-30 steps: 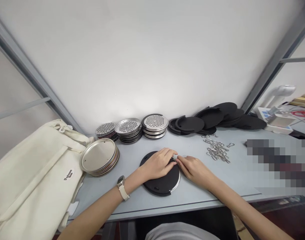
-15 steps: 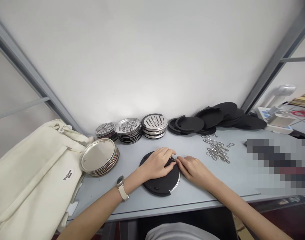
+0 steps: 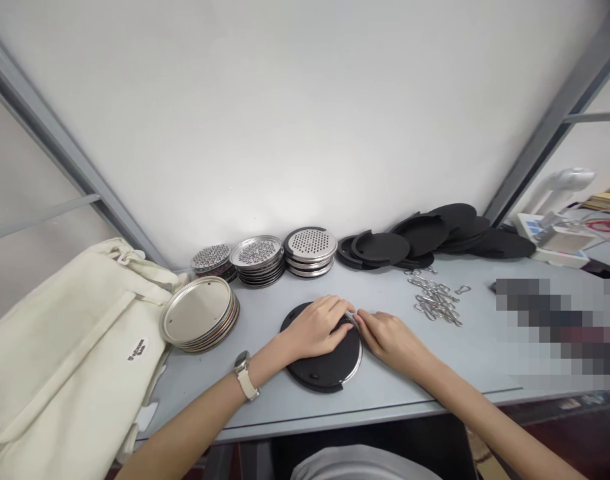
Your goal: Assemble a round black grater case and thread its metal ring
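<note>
A round black disc [image 3: 329, 363] lies flat near the front of the table, with a silvery metal rim showing along its right edge. My left hand [image 3: 319, 327] rests across its top, fingers curled at the upper right edge round a small metal snap clip [image 3: 351, 318]. From the right, my right hand [image 3: 385, 337] pinches the same clip between thumb and forefinger. Fingers cover most of the clip, so how it sits on the disc is hidden. More wire clips [image 3: 437, 301] lie in a loose pile to the right.
Along the wall stand stacks of perforated metal grater discs [image 3: 257, 253], beside black round holders [image 3: 382, 248]. Plain metal lids [image 3: 197, 312] are piled at left, next to a cream cloth bag [image 3: 75, 347]. A white device [image 3: 559, 240] sits at right; a blurred patch covers the right front.
Both hands stay almost in place at the disc's edge. The fingers have shifted slightly round the clip, and the view has moved a little.
</note>
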`<state>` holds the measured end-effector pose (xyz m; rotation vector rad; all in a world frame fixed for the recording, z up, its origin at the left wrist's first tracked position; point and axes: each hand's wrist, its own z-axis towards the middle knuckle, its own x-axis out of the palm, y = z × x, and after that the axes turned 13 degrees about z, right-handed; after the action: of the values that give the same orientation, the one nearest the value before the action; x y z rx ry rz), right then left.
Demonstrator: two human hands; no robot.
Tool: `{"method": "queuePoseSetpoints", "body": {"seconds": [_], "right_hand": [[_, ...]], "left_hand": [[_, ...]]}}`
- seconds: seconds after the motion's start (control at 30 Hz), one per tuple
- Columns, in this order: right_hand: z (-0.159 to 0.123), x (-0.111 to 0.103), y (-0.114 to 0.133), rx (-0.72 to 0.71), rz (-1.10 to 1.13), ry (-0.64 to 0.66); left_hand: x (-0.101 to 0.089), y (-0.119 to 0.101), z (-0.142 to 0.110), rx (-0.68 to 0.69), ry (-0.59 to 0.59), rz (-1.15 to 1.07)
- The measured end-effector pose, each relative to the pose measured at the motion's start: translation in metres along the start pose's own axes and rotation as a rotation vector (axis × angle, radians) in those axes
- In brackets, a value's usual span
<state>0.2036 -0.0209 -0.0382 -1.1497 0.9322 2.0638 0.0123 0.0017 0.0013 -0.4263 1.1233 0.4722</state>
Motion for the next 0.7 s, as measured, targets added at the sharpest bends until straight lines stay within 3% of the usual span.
{"method": "queuePoseSetpoints", "body": {"seconds": [0.37,0.7], "right_hand": [[0.0003,-0.0004,-0.0021,0.077,0.115,-0.035],[-0.0015,0.0023,-0.0068,-0.006,0.054,0.029]], "left_hand": [[-0.0011,-0.0008,0.0001,0.002,0.009,-0.027],[-0.0004,0.0002,0.0001,0.01,0.002,-0.028]]}}
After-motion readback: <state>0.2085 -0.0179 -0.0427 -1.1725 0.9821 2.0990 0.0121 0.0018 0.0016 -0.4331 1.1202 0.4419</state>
